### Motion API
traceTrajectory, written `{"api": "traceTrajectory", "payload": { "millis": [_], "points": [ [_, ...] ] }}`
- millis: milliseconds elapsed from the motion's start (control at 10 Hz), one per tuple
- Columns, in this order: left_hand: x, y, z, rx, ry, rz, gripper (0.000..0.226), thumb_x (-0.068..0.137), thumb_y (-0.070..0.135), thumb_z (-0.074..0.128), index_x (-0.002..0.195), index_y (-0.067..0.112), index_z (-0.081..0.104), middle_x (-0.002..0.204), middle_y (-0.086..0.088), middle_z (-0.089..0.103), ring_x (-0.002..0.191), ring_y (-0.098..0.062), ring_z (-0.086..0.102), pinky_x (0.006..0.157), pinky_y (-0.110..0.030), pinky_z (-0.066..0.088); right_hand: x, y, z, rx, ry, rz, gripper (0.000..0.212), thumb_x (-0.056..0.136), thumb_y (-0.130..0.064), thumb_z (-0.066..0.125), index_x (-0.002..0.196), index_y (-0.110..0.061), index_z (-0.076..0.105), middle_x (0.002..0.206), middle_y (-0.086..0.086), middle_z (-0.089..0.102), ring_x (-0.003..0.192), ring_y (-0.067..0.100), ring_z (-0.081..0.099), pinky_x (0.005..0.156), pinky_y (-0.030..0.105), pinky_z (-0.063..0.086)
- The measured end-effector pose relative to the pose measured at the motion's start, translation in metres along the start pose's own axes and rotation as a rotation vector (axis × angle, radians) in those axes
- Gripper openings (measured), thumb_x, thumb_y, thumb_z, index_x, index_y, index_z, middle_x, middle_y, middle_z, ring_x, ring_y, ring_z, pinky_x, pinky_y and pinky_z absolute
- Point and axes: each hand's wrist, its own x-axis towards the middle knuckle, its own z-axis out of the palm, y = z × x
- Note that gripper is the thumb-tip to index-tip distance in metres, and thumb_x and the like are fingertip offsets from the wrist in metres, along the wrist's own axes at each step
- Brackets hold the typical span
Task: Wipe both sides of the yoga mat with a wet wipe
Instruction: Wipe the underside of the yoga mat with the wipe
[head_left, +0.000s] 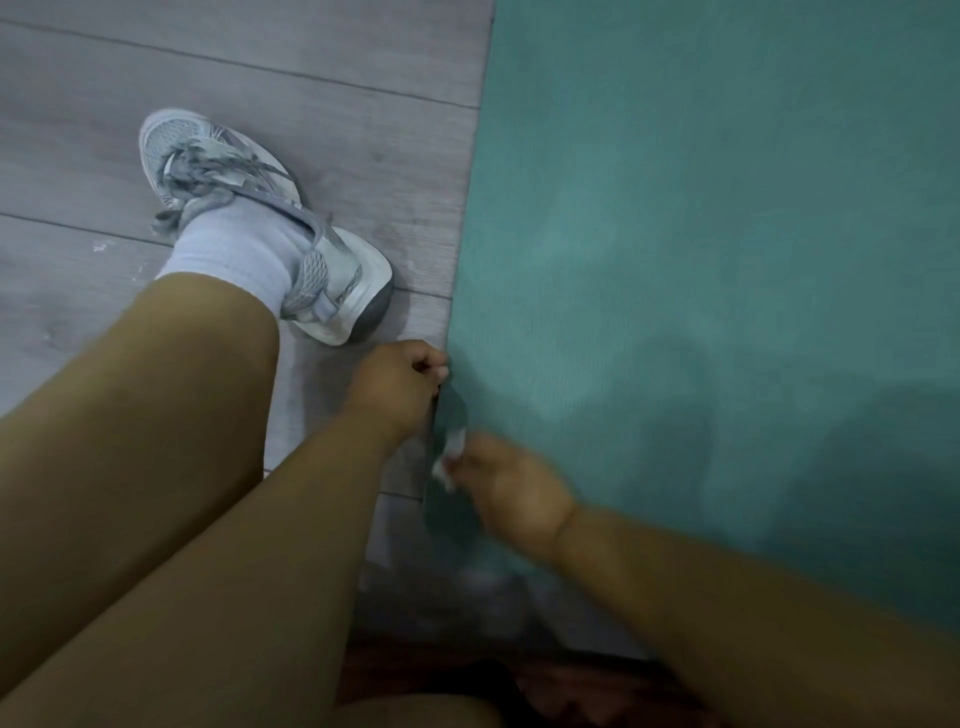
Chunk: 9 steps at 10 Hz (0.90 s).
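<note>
Down at floor level now, and the teal yoga mat (727, 260) lies flat on the grey plank floor (260, 62), filling everything to the right of its long left edge. All the action sits on that edge. The left hand (397, 384) has curled fingers pinching the mat's rim and tugging it up a touch, so a narrow lip of mat stands off the floor just below the grip. The right hand (511, 488) comes in from the mat side, fingers closed round a crumpled white wet wipe (449, 457), and the wipe is pressed right against that lifted lip. The hand is a little blurred, so exactly how the fingers fold is hard to call.

Off the mat's left edge, a grey-and-white trainer (249, 208) with a white sock is planted on the planks, near the rim but not touching it.

How far along? The top face shows darker and lighter patches, which could be damp streaks from wiping or only shadow; I can't say which. The mat still lies face up, so my read is that the underside is yet to be done. Lifting the rim looks like either cleaning the edge or a first bite before flipping it over.
</note>
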Motion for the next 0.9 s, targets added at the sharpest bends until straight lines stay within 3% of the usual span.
{"api": "traceTrajectory", "payload": {
  "millis": [100,200,300,400,500,600,700,800,900],
  "points": [
    [-0.002,-0.002,0.003,0.002,0.033,0.037,0.016,0.088,0.000,0.061,0.102,-0.003,0.068,0.084,-0.007,0.062,0.079,-0.016,0.055,0.082,-0.026,0.046,-0.025,-0.022,0.002,0.107,-0.258,-0.102,0.010,0.085,-0.013,0.063,0.091,-0.007,0.068,0.086,0.007,0.062,0.072,0.021,0.060,0.068,0.028,0.047],
    [-0.006,-0.004,0.007,0.065,0.097,0.112,0.022,0.084,0.007,0.068,0.105,0.001,0.069,0.094,-0.003,0.063,0.087,-0.012,0.055,0.080,-0.015,0.040,0.000,0.018,-0.036,0.059,-0.082,-0.076,0.018,0.095,-0.017,0.052,0.083,-0.021,0.064,0.078,-0.011,0.054,0.068,-0.002,0.045,0.066,0.009,0.034],
    [-0.005,-0.003,0.009,0.082,0.075,0.106,0.025,0.077,0.004,0.074,0.101,0.002,0.067,0.078,0.002,0.059,0.077,-0.009,0.055,0.073,-0.009,0.040,0.017,0.053,-0.066,0.078,0.191,0.302,0.024,0.092,-0.011,0.055,0.070,-0.018,0.063,0.072,-0.012,0.054,0.067,-0.005,0.050,0.065,0.008,0.033],
    [-0.002,-0.004,0.009,0.051,0.076,0.083,0.024,0.071,-0.002,0.077,0.086,0.011,0.064,0.066,0.008,0.054,0.068,-0.008,0.056,0.076,-0.015,0.047,0.020,0.038,-0.054,0.034,0.376,0.432,0.016,0.087,-0.006,0.058,0.084,0.004,0.070,0.073,0.002,0.055,0.078,0.013,0.053,0.068,0.007,0.034],
    [0.000,-0.004,0.007,0.024,0.080,0.076,0.027,0.068,-0.005,0.078,0.082,0.011,0.063,0.064,0.006,0.055,0.065,-0.012,0.054,0.078,-0.023,0.049,-0.013,-0.026,0.008,0.130,0.043,0.143,0.016,0.090,-0.014,0.054,0.091,-0.003,0.066,0.092,0.014,0.065,0.085,0.025,0.058,0.073,0.028,0.040],
    [0.000,-0.006,0.008,0.001,0.078,0.071,0.028,0.069,-0.007,0.076,0.084,0.012,0.062,0.065,0.006,0.055,0.053,0.005,0.053,0.067,-0.008,0.046,-0.037,-0.038,0.034,0.111,-0.091,-0.059,0.014,0.091,-0.023,0.057,0.080,-0.018,0.064,0.083,-0.008,0.063,0.084,0.006,0.052,0.073,0.011,0.036],
    [-0.001,-0.007,0.009,0.019,0.090,0.089,0.028,0.070,-0.007,0.076,0.094,0.002,0.067,0.066,0.006,0.054,0.072,-0.013,0.056,0.079,-0.021,0.049,-0.032,-0.007,0.004,0.073,-0.052,-0.008,0.025,0.090,-0.023,0.057,0.068,-0.034,0.061,0.073,-0.009,0.054,0.076,0.011,0.052,0.070,0.021,0.036],
    [-0.002,-0.006,0.011,0.047,0.077,0.095,0.027,0.074,-0.005,0.074,0.098,0.001,0.065,0.067,0.004,0.053,0.078,-0.016,0.053,0.071,-0.010,0.045,-0.033,0.035,-0.050,-0.134,0.096,0.298,0.029,0.094,-0.012,0.045,0.115,-0.012,0.065,0.110,0.010,0.056,0.096,0.028,0.052,0.076,0.029,0.037],
    [-0.002,-0.005,0.011,0.091,0.070,0.099,0.023,0.077,-0.001,0.073,0.095,0.008,0.063,0.068,0.004,0.053,0.078,-0.015,0.053,0.060,-0.005,0.039,-0.034,0.050,-0.056,-0.237,0.230,0.478,0.031,0.093,-0.016,0.044,0.114,-0.010,0.066,0.111,0.017,0.057,0.099,0.030,0.054,0.081,0.031,0.040]
  ]
}}
